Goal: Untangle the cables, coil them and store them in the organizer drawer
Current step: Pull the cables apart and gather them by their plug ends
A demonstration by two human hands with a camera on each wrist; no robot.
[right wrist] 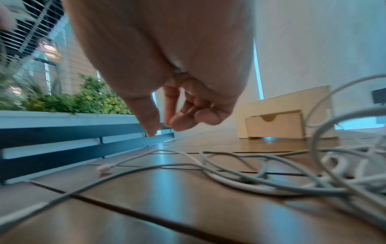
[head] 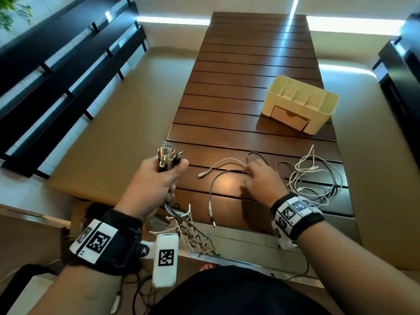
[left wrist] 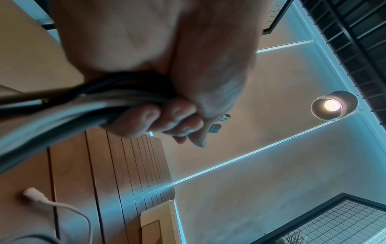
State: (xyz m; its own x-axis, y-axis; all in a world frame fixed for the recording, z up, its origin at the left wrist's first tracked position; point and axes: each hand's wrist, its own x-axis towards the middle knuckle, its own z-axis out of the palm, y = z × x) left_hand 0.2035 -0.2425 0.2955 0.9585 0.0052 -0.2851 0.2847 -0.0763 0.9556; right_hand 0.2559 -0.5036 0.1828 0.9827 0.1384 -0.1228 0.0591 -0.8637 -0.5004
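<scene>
My left hand (head: 156, 180) grips a bundle of cables (head: 168, 155) upright at the table's near left corner, with the USB plugs sticking out above the fist. Their loose ends (head: 188, 233) hang tangled below. In the left wrist view the fingers (left wrist: 177, 115) wrap the bundle (left wrist: 83, 102). My right hand (head: 261, 178) hovers over loose cables on the table, fingers (right wrist: 175, 122) loosely curled and holding nothing. A white cable (head: 218, 165), a grey cable (head: 212, 189) and a tangle (head: 313, 178) lie there. The cream organizer (head: 302, 103) stands further back, its drawer (head: 289, 118) closed.
The slatted wooden table (head: 250, 64) stretches away from me. Dark benches (head: 68, 76) stand to the left and dark furniture (head: 404, 76) to the right. The grey cable's plug (head: 213, 221) hangs over the near edge. A planter with greenery (right wrist: 83, 99) lies beyond the left bench.
</scene>
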